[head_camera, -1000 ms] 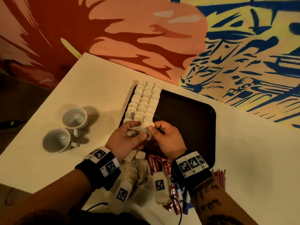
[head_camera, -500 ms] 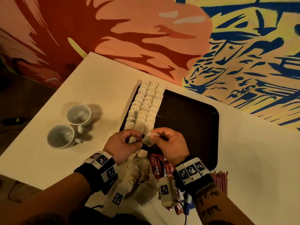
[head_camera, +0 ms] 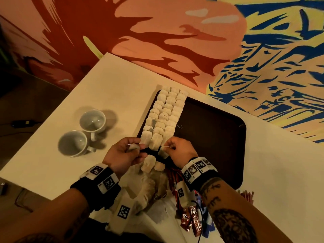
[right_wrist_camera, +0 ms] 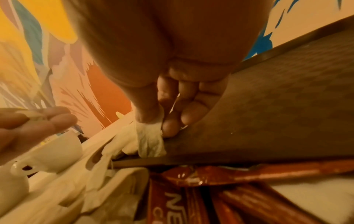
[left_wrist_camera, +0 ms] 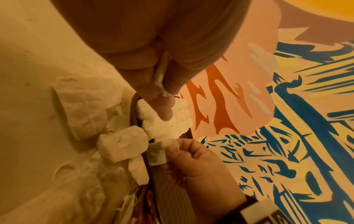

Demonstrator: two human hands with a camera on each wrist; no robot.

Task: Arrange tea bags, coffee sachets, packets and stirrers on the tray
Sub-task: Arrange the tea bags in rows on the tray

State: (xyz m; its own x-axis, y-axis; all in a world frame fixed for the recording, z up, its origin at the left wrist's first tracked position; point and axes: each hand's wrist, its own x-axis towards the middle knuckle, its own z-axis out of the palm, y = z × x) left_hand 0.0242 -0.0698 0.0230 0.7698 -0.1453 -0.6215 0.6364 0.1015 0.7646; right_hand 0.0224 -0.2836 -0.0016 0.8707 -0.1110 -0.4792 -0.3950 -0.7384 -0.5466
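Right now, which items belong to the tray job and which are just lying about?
Job:
- tray
- tea bag rows
- tea bag in right hand grip
- tea bag in left hand grip
- loose tea bags
- coffee sachets
- stirrers

Lying about:
- two cups

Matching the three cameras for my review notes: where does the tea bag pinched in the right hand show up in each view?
Head: the tea bag hangs lower centre, at the near end of the tea bag rows on the tray.
Left wrist: tea bag sits centre, pinched by the right hand entering from below.
Right wrist: tea bag hangs centre, under the fingers.
Shared landmark: the dark tray.
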